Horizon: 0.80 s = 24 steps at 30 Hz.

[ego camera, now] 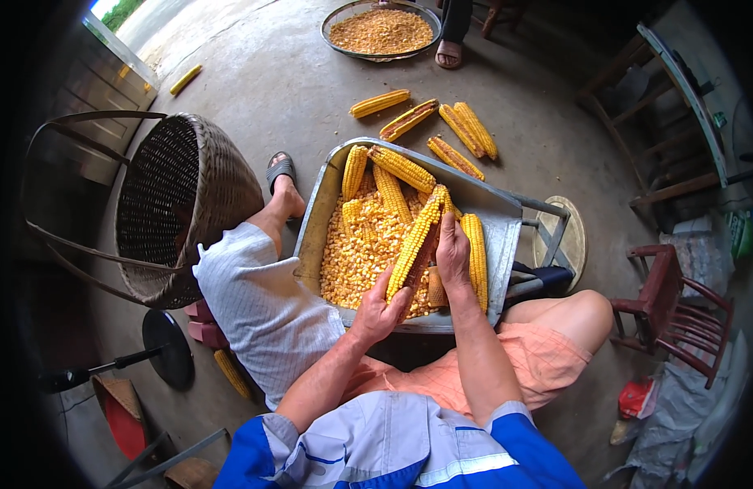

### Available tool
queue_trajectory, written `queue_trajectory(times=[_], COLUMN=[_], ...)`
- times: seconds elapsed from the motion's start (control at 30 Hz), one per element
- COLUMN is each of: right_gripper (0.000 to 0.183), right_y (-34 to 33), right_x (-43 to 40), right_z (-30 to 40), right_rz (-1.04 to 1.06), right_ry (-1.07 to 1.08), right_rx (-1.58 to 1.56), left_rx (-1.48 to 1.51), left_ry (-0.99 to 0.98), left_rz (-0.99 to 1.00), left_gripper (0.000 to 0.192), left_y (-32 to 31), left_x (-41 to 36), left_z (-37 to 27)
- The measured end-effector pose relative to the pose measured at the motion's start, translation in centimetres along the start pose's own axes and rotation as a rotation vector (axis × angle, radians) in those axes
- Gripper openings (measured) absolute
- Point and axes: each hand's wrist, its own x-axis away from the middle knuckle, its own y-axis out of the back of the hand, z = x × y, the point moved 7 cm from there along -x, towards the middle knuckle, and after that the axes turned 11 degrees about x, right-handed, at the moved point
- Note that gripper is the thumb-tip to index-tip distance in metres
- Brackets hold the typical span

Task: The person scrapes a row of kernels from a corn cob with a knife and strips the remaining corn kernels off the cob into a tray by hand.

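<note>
One ear of dried corn (416, 244) is held at a slant over a metal tub (495, 223). My left hand (381, 308) grips its near end, while my right hand (454, 253) holds its upper right side. Yellow kernels cover the side facing left; on the right side a strip of reddish cob is bare. Below it the tub holds loose kernels (352, 269) and several whole ears, among them one ear (402, 168) by the far rim and another (474, 260) along the right wall. A bare cob piece (437, 287) shows beside my right wrist.
Several ears, some partly stripped, such as one (408, 119), lie on the floor beyond the tub. A wicker basket (229, 177) stands at left, a round stool (559, 244) and red chair (654, 293) at right. A sandalled person's foot (448, 54) is beside a kernel-filled tray (434, 43).
</note>
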Motion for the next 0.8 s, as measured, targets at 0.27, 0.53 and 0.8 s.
queue_trajectory(times=[0.27,0.53,0.8], right_gripper=[0.044,0.052,0.048], right_y=[0.7,0.6,1.5], right_x=[0.2,-1.1,-1.7], right_z=[0.3,-0.7,-1.0], right_rz=[-0.185,-0.033,-0.082], right_ry=[0.145,0.002,0.029], right_rx=[0.227,-0.116,0.059], left_rx=[0.067,-0.03,-0.176], left_ry=[-0.005,-0.086,-0.046], left_rz=[0.061,0.057,0.127], left_gripper=[0.052,0.052,0.052], left_y=[-0.8,-0.4,-0.5], left_x=[0.1,0.0,0.4], left_z=[0.0,-0.8,-1.7])
